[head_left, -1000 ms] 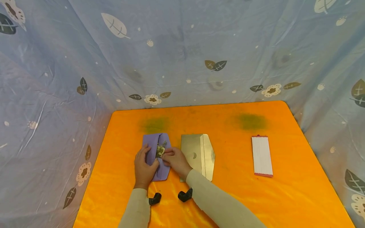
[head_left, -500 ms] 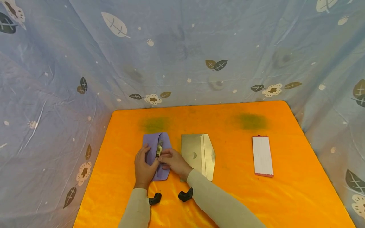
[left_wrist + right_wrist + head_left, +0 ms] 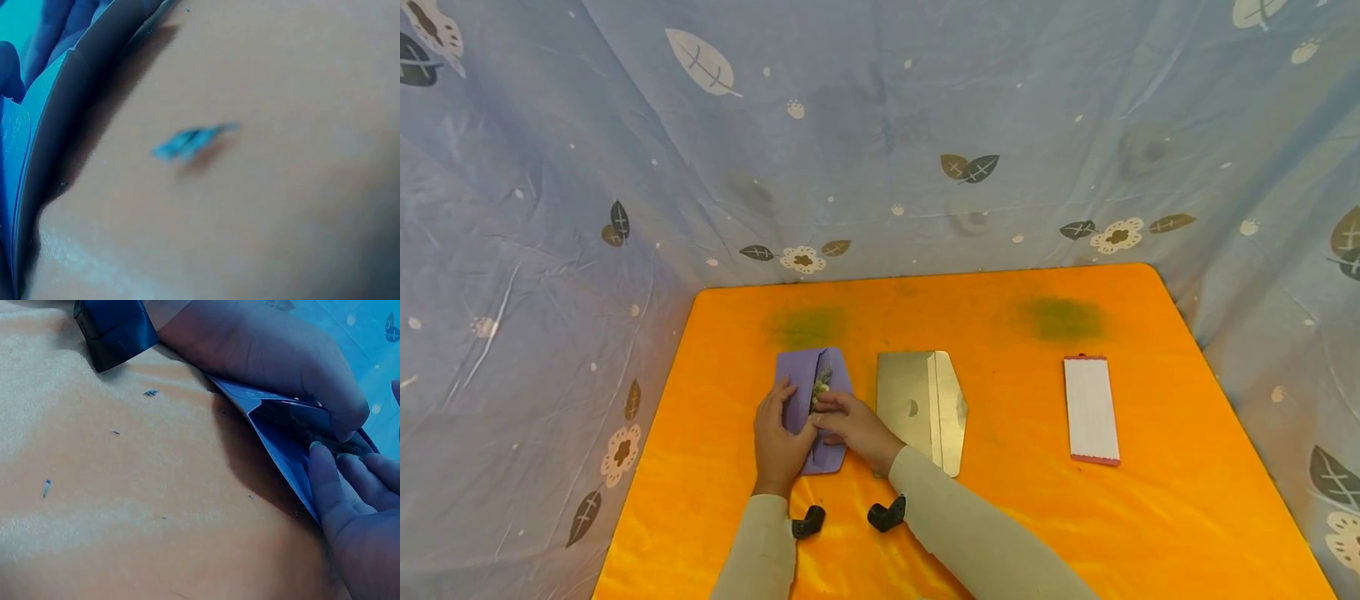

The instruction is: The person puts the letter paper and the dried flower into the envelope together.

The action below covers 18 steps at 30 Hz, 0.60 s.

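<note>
A purple envelope (image 3: 793, 364) lies with its flap spread to the right in the head view. My left hand (image 3: 778, 446) holds its pocket side, the thumb hooked over the edge of the opening in the right wrist view. At that opening, the fingers of my right hand (image 3: 861, 429) pinch a small bunch of dried flowers (image 3: 822, 385). Part of the bunch is tucked into the pocket, and my fingers hide its lower part. The right wrist view shows the envelope's mouth (image 3: 275, 440) gaping; the left wrist view catches only one envelope edge (image 3: 15, 144).
Right of the purple envelope lies a gold envelope (image 3: 904, 383) with its flap unfolded. Farther right is a white card (image 3: 1090, 408) with red ends. Small plant crumbs (image 3: 150, 393) are scattered on the orange tabletop (image 3: 1000, 517). A patterned blue curtain (image 3: 880, 125) stands behind and at both sides.
My right hand has shifted slightly left over the pocket opening, and less of the dried flowers shows above my fingers. The left hand and the envelope have stayed in place.
</note>
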Tool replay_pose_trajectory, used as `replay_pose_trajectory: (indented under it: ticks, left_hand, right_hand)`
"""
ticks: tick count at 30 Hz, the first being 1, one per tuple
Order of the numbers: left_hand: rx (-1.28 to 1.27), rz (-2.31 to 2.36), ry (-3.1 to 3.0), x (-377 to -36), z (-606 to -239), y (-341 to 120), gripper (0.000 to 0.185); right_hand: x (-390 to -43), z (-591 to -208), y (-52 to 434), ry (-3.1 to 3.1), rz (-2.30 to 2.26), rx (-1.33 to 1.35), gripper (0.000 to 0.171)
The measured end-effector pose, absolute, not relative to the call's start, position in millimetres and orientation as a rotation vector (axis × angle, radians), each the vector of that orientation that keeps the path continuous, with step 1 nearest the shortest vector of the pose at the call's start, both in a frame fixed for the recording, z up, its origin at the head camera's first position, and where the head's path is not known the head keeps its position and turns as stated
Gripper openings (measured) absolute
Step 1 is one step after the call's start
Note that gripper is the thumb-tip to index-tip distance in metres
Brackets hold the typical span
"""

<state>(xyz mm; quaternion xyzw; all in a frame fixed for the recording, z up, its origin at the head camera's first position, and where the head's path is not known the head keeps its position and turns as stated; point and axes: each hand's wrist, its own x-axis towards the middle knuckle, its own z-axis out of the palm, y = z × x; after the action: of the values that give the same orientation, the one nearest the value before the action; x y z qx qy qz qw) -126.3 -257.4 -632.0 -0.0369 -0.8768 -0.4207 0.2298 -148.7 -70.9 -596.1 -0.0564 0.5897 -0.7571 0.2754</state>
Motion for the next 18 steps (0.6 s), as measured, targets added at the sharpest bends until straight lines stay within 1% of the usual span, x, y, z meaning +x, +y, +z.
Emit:
replay_pose_trajectory:
  ticks: [5,10,18]
  left_hand:
    - [-0.081,-1.182,-2.427,-126.1,-631.5,-257.2,0.057]
    - [-0.094,-1.188,-2.419,-125.6,-631.8,-257.5,0.057]
    - [-0.155,-1.143,-2.371,-127.0,-634.9,-259.2,0.057]
  right_hand:
    - [-146.7,-596.9,-71.1,1.574,-2.122,-0.097,0.049]
    - [-143.8,-598.4,-70.8,1.608,-2.091,-0.153,0.057]
    - [-142.7,-595.0,-70.2,1.627,-1.955,-0.3,0.063]
